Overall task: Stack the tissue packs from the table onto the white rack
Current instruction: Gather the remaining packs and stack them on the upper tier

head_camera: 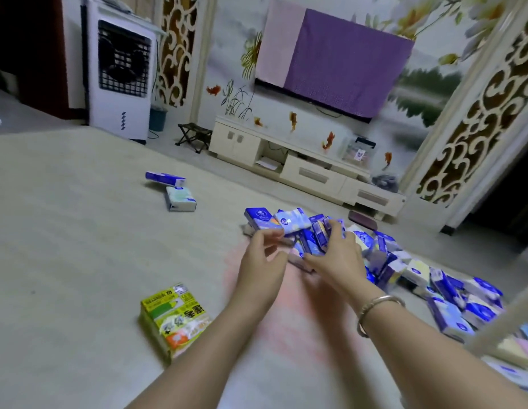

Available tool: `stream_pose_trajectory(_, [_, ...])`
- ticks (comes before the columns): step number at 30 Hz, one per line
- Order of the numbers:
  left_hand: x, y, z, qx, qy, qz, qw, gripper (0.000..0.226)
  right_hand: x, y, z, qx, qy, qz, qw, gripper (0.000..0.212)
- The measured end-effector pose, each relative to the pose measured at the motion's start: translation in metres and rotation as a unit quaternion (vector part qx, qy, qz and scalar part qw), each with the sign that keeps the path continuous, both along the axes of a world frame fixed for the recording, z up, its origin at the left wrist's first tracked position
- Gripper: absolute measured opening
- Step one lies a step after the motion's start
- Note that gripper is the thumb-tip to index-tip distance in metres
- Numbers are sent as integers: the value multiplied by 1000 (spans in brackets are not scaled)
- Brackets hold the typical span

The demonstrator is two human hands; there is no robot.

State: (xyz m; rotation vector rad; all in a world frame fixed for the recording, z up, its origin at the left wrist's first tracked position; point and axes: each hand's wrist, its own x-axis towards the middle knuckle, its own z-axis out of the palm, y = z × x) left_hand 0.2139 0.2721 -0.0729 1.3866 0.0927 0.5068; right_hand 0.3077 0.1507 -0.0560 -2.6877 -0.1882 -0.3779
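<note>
Both hands at the heap of tissue packs

The left hand [264,255] pinches a blue tissue pack [262,220] at the heap's [404,270] near end; the right hand [335,255] curls round a few upright packs [320,234]. Two stray packs [174,190] and a yellow-green box [171,317] lie apart on the tabletop [79,246].

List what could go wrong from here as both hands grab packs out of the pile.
1. The right hand grips several blue packs at once; one may slip out during the carry.
2. The pile of tissue packs lies loose and slanted, so pulling from its end may scatter more.
3. Two stray packs and the yellow-green box lie apart and may get overlooked.
</note>
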Motion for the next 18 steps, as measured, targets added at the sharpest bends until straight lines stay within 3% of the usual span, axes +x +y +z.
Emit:
stream_pose_trajectory(5, [4,0,1,-32,45,-19,998,34,-7,0,8,-28,2,6,1000,54])
stream_pose_trajectory(10, [8,-3,-5,-77,111,-78,988,32,-32,6,11,163,-24,115,980,38])
stream_pose_trajectory(15, [12,8,-10,-212,136,-96,963,72,-61,19,7,306,11,191,933,32])
stream_pose_trajectory(18, [13,12,-12,-245,127,-64,959,70,-67,16,12,354,70,210,909,37])
